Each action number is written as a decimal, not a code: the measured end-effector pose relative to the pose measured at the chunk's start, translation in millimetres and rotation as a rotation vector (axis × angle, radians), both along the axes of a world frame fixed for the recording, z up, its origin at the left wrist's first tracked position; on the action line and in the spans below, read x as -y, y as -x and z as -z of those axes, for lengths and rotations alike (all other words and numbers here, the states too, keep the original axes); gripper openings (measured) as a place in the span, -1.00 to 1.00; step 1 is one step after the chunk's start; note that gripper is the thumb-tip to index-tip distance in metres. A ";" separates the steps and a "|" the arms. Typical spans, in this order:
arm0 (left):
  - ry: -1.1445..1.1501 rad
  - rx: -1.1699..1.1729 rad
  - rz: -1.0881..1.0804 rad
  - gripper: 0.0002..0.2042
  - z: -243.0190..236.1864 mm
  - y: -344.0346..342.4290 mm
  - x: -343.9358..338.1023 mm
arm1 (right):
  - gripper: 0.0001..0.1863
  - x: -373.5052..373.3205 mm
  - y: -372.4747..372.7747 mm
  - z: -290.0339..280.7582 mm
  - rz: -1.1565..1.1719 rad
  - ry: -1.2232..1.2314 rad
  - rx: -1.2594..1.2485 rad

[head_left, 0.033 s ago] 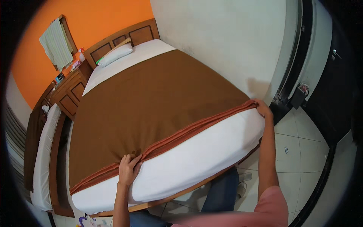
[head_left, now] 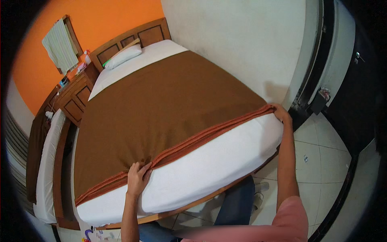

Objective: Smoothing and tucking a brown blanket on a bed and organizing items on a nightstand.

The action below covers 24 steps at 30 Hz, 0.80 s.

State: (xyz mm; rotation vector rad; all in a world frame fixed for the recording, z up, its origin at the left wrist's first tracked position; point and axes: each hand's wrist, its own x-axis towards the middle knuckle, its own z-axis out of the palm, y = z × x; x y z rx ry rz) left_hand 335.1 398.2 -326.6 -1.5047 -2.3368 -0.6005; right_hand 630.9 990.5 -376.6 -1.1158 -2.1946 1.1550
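A brown blanket (head_left: 161, 101) with a rust-coloured folded edge lies over a bed, stopping short of its foot end. My left hand (head_left: 138, 177) grips the folded edge left of the middle, and the cloth puckers around its fingers. At the far right corner, my right hand (head_left: 281, 113) is closed on the same edge, its fingertips partly hidden. Below the fold the white mattress (head_left: 209, 165) shows bare of the blanket. White also shows at the head end, where a pillow (head_left: 124, 57) rests against the wooden headboard (head_left: 151, 34).
A wooden cabinet (head_left: 74, 99) stands left of the bed, with a second, lower bed (head_left: 50, 169) beside it. A wall runs along the right side. A dark door (head_left: 346, 92) and a black bin (head_left: 319, 102) are at the right, over a tiled floor (head_left: 318, 161).
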 end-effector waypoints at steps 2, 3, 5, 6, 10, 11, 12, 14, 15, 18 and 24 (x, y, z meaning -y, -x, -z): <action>-0.044 -0.013 0.019 -0.73 7.9 2.5 -13.4 | -0.53 -38.7 -18.9 12.4 -0.087 -0.075 -0.014; -0.056 0.026 0.020 -0.76 12.2 4.0 -20.5 | -0.53 -52.9 -29.4 21.6 -0.188 -0.150 -0.035; -0.037 -0.017 0.013 -0.79 11.2 5.4 -25.0 | -0.58 -51.0 -32.1 29.9 -0.081 -0.251 -0.028; -0.023 -0.075 0.006 -0.81 10.7 4.2 -24.3 | -0.64 -47.9 -31.8 33.2 0.026 -0.360 -0.035; -0.108 -0.236 -0.042 -0.86 14.5 6.3 9.5 | -0.79 20.6 -13.3 -5.2 0.481 -0.651 -0.040; -0.125 -0.213 -0.031 -0.84 14.7 1.0 7.2 | -0.80 17.2 -32.4 -2.3 0.529 -0.673 -0.078; -0.143 -0.245 -0.023 -0.84 17.5 -1.0 5.4 | -0.81 10.5 -56.0 6.1 0.572 -0.691 -0.115; -0.139 -0.201 0.003 -0.85 18.2 0.5 2.2 | -0.83 9.9 -78.1 36.7 0.521 -0.814 -0.055; -0.158 -0.187 0.013 -0.85 20.5 2.6 -6.6 | -0.84 -7.7 -97.9 60.2 0.523 -0.710 -0.078; -0.068 -0.066 -0.021 -0.87 18.9 6.9 -5.2 | -0.86 -2.5 -81.9 66.2 0.511 -0.579 -0.028; -0.163 -0.142 0.087 -0.83 20.3 -17.2 10.5 | -0.83 9.5 -83.0 20.9 0.514 -0.728 -0.249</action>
